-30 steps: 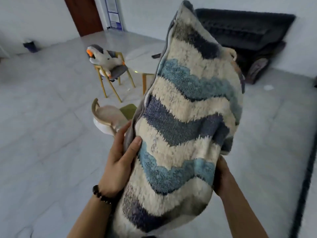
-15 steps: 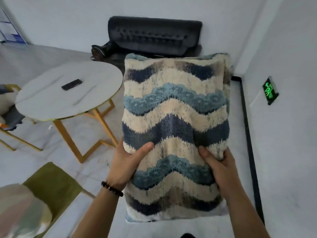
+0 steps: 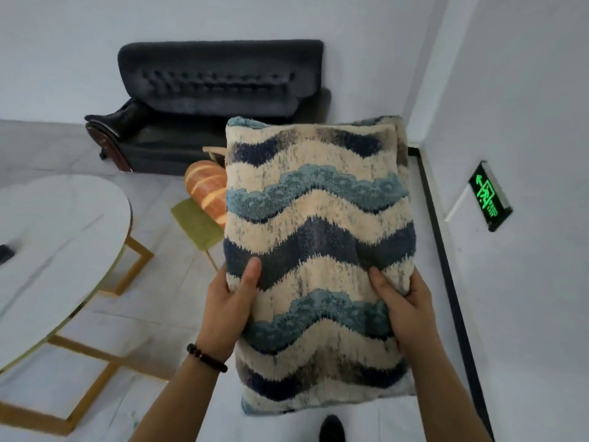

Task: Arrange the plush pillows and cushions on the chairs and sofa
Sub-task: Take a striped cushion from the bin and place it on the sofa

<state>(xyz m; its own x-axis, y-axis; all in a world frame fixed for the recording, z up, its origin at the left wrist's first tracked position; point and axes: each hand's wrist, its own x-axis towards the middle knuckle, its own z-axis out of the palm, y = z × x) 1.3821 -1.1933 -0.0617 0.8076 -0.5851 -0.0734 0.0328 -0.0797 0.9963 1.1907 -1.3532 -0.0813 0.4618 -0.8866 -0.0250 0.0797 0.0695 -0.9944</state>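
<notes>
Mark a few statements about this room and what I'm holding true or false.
1. The left hand and right hand grip the wavy-striped blue and cream plush cushion. True.
2. The orange bread-shaped plush pillow lies on the dark tufted sofa. False: it lies on the green-seated chair in front of that sofa.
3. The black beaded bracelet is on the right wrist. False: the left wrist.
4. The round white marble table stands left of the cushion. True.
</notes>
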